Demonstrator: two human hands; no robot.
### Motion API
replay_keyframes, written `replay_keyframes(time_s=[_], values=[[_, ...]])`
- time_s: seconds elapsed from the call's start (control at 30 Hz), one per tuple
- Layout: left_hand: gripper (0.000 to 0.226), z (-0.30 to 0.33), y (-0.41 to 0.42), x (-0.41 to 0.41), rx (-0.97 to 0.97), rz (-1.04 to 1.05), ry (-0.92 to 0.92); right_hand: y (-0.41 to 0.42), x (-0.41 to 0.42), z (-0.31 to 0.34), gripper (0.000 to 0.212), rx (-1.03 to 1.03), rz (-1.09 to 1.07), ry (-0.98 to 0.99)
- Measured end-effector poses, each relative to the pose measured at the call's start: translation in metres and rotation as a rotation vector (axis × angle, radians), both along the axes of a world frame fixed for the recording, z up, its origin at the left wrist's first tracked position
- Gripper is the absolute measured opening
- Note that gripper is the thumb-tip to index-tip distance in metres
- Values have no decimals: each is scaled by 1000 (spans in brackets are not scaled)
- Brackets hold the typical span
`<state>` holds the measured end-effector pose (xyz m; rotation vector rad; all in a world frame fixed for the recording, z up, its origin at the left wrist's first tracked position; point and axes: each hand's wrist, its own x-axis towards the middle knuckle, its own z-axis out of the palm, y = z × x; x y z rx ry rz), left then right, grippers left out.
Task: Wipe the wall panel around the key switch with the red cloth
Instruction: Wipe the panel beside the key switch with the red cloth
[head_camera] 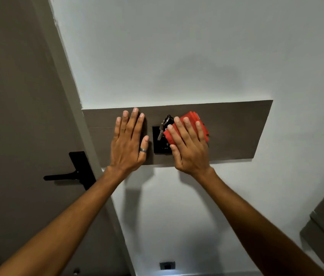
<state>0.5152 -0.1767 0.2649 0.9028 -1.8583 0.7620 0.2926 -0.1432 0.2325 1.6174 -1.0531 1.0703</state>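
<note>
Cloth work is under way: the right hand (190, 145) presses the folded red cloth (192, 121) flat against the wall panel (236, 128), fingers spread over it, just right of the key switch (160, 144) and its hanging keys (164, 124). Left hand (128, 142) lies open-palmed on the panel, seemingly as a brace. No containers anywhere.

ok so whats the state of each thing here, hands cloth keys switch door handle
left hand: open, flat on the wall panel, left of the key switch
right hand: open, palm pressing the red cloth
red cloth: folded, held against the panel, overlapping the switch's right side
key switch: black plate, partly covered
keys: hanging in front of the switch
door handle: horizontal, untouched
</note>
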Motion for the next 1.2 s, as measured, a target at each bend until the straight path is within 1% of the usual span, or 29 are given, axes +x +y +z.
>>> replay_keyframes(time_s=[0.07,0.1,0.13,0.23,0.27,0.37,0.4,0.47,0.5,0.53,0.6,0.63,0.7,0.73,0.77,0.83,0.87,0.9,0.97,1.0,1.03,1.07,1.1,1.13,1.17,1.2], values=[[61,-1,-9,0,-22,14,-1,-9,-14,2,56,-65,2,96],[61,-2,-13,0,-40,26,-2,-13,-18,0,56,-97,-3,94],[61,-4,-17,-3,-60,43,1,-17,-20,-4,56,-120,-11,44],[62,-11,-25,-9,-116,88,17,-17,-7,-29,54,-153,-46,-206],[62,-13,-25,-10,-140,104,15,-14,-5,-34,52,-160,-45,-226],[64,-14,-30,-10,-171,116,18,-15,-14,-24,48,-161,-27,-171],[64,-15,-29,-10,-184,111,15,-15,-10,-17,47,-169,-32,-218],[65,-15,-31,-11,-190,127,19,-21,9,-5,47,-166,-47,-415],[65,-14,-31,-11,-179,123,29,-21,15,-1,47,-164,-39,-444],[65,-15,-31,-10,-170,100,33,-20,13,-3,47,-174,-25,-393],[65,-18,-34,-10,-193,94,27,-21,-11,-4,47,-190,-16,-173],[65,-18,-35,-10,-197,111,26,-23,-20,-3,47,-183,-18,-186],[64,-17,-35,-11,-192,119,39,-22,-11,-6,47,-189,-61,-416],[64,-18,-33,-11,-187,121,48,-21,-2,-12,47,-189,-74,-482],[64,-18,-33,-13,-182,121,51,-20,1,-18,47,-182,-69,-450],[64,-18,-34,-13,-178,108,52,-19,-14,-21,46,-174,-13,-210],[64,-20,-35,-13,-188,109,54,-19,-21,-18,45,-181,-4,-177],[64,-21,-35,-13,-199,121,59,-19,-20,-14,44,-183,-16,-240],[64,-20,-34,-18,-201,136,86,-19,7,-5,44,-167,-34,-476],[64,-19,-33,-21,-192,130,104,-19,22,-4,45,-146,-42,-513],[64,-20,-33,-22,-181,122,116,-17,25,-9,46,-133,-23,-458],[63,-20,-34,-23,-177,117,120,-15,15,-11,47,-135,4,-320],[63,-22,-35,-23,-186,118,118,-14,-7,-11,47,-139,13,-174],[63,-22,-36,-22,-206,119,110,-13,-32,-7,46,-156,5,-104],[63,-23,-37,-22,-215,122,106,-13,-50,-1,45,-177,-29,-157],[63,-23,-37,-22,-213,127,110,-13,-57,5,44,-193,-85,-309]])
